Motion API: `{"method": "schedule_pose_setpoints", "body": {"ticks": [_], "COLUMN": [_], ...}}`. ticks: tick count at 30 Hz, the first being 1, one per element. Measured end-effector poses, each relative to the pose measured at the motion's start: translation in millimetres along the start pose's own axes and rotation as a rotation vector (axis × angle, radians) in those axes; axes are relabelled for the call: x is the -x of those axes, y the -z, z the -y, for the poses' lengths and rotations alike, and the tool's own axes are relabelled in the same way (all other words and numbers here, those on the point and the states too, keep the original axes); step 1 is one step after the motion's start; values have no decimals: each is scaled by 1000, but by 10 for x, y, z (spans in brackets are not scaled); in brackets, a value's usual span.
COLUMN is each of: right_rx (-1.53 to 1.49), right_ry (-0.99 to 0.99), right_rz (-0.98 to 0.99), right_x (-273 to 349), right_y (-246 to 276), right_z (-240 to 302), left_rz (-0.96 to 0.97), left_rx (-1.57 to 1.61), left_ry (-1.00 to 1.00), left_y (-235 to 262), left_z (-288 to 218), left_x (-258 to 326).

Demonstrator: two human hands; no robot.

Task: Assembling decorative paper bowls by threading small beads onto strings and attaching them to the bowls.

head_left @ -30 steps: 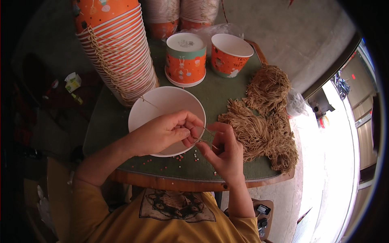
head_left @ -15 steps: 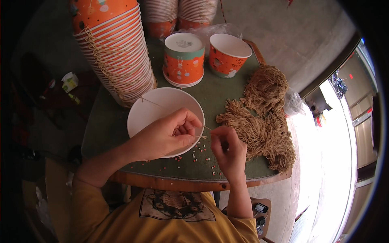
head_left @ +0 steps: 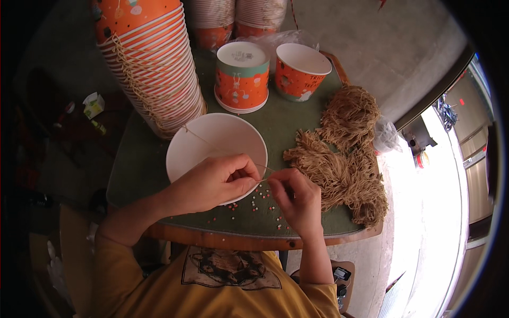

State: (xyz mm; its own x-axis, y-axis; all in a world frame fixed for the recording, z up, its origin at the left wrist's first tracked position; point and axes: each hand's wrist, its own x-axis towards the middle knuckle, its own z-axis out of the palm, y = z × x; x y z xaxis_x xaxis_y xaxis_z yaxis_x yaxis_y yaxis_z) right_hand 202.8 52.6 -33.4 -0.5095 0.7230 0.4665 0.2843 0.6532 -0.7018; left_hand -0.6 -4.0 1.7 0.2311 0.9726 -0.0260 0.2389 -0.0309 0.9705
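Your left hand (head_left: pixel 225 177) and right hand (head_left: pixel 298 195) pinch the string (head_left: pixel 263 180) by the bowl (head_left: pixel 225 132); pull gently and evenly, or it may slip loose.

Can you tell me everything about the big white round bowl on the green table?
The big white round bowl looks like smooth paper. Its wide mouth faces up, showing the plain white inside; its outside is hidden. It sits on the green tabletop, near the tall stack of orange-and-white paper tubs. A thin tan string touches it near the far-left rim and slants inward. The left hand hides part of it; I can't tell whether they touch.
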Motion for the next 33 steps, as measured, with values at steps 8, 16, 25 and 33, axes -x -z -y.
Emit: {"method": "schedule_pose_setpoints", "body": {"ticks": [8,16,25,33], "right_rx": [-551,-627,-647,-381], "right_ry": [-151,-116,-172,-19], "right_rz": [284,270,130,-77], "right_x": [-82,-376,8,143], "right_y": [234,91,72,-102], "right_z": [182,15,-204,-120], "left_rz": [-18,48,39,32], "left_rx": [-7,-202,73,122], "left_ry": [165,-112,18,77], "left_y": [-79,-117,-105,-133], "left_z": [-88,-47,45,7], "left_x": [-49,-24,-91,-94]}}
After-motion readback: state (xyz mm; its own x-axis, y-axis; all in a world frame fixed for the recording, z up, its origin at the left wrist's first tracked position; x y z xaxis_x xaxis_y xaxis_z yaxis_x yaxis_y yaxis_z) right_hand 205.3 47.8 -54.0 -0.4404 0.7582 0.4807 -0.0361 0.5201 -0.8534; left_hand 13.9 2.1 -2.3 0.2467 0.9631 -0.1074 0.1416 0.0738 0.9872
